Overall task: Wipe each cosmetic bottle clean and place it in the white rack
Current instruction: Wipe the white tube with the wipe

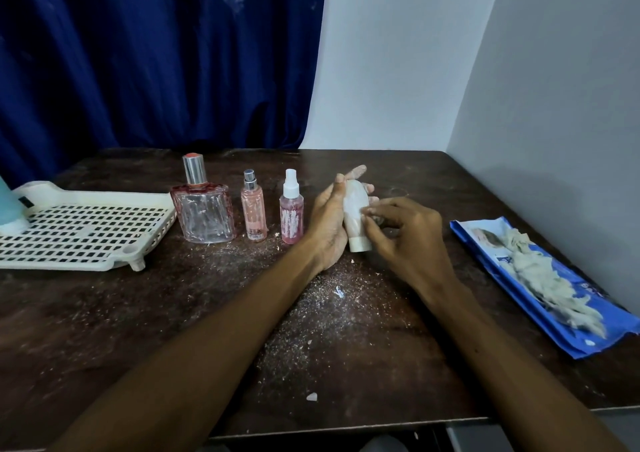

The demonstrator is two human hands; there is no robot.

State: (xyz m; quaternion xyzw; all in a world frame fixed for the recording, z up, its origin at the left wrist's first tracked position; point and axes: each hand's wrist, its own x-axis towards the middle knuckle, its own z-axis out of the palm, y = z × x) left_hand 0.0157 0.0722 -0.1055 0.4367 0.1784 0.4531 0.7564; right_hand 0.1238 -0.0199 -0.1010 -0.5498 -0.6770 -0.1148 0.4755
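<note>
Though dusty, 3 bottles [254, 209] between white rack [83, 233] and tube [353, 206].

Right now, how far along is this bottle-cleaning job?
One teal bottle already stands in the white rack. The left hand and right hand hold the white tube, seemingly mid-clean. Still waiting on the table: glass perfume bottle, slim pink bottle, pink spray bottle.
</note>
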